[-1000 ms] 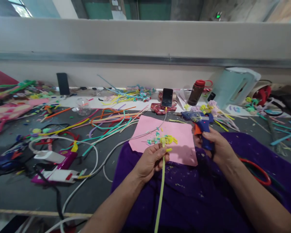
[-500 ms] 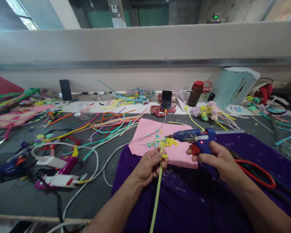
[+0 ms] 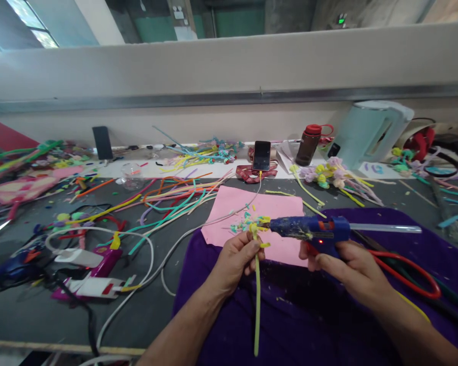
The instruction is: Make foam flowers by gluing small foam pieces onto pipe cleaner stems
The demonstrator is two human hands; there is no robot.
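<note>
Between thumb and fingers, my left hand pinches a yellow-green pipe cleaner that hangs down and has a small yellow knotted tip at its top. A short yellow piece sticks out beside the fingertips. My right hand is wrapped round a blue glue gun with a clear glue stick in its back. The nozzle points left, close to the knotted tip; whether they touch I cannot tell. Below lies a pink sheet with short teal and yellow cut pieces.
A purple cloth covers the near table, with red-handled scissors on the right. To the left are a power strip with chargers, a white cable and another glue gun. Behind stand a phone, a bottle and a kettle.
The glue gun has moved slightly right and down, its nozzle now by the knotted tip. The pipe cleaner's lower end has swung right and hangs more upright.
</note>
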